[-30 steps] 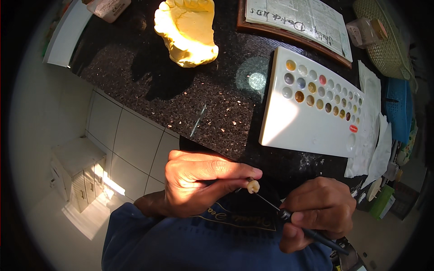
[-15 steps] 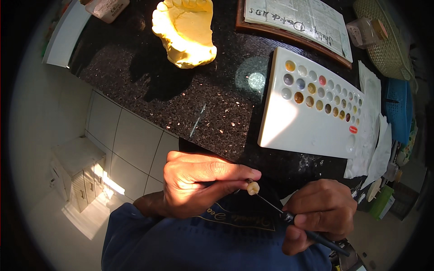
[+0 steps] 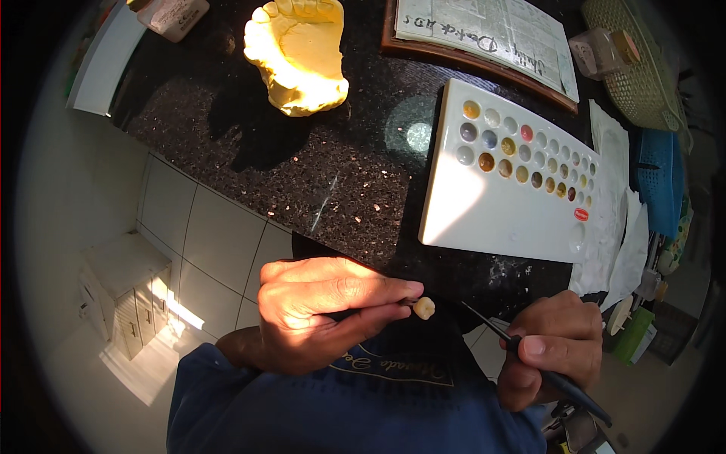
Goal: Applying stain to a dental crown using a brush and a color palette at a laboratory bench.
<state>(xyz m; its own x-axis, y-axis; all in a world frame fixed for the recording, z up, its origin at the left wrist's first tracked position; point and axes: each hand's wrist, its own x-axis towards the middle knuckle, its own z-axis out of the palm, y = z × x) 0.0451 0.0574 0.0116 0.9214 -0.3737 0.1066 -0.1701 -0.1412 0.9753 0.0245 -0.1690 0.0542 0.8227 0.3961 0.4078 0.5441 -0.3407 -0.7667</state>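
Observation:
Thumb and forefinger of my left hand (image 3: 321, 314) are pinched on a small dark holder (image 3: 409, 302). A cream-coloured dental crown (image 3: 425, 308) sits at the holder's end, just past the fingertips. My right hand (image 3: 560, 340) is closed around a slim brush (image 3: 582, 396) with a dark handle. Its thin tip points up and left toward the crown, with a gap between them. Both hands are in front of the counter edge, over my dark blue shirt. Beyond them lies a white mixing palette (image 3: 499, 216), its wells filled with several colours.
A yellow dental cast (image 3: 306, 68) rests on the dark speckled countertop (image 3: 355, 163). A wood-framed board with paper (image 3: 484, 26) lies behind the palette. White tissue (image 3: 611, 151), a blue basket (image 3: 659, 181), a woven basket (image 3: 639, 76) and a jar (image 3: 594, 54) are at right.
The brush tip has come away from the crown as my right hand moved right. My left hand shifted slightly left, still pinching the holder. The whole view has shifted a little.

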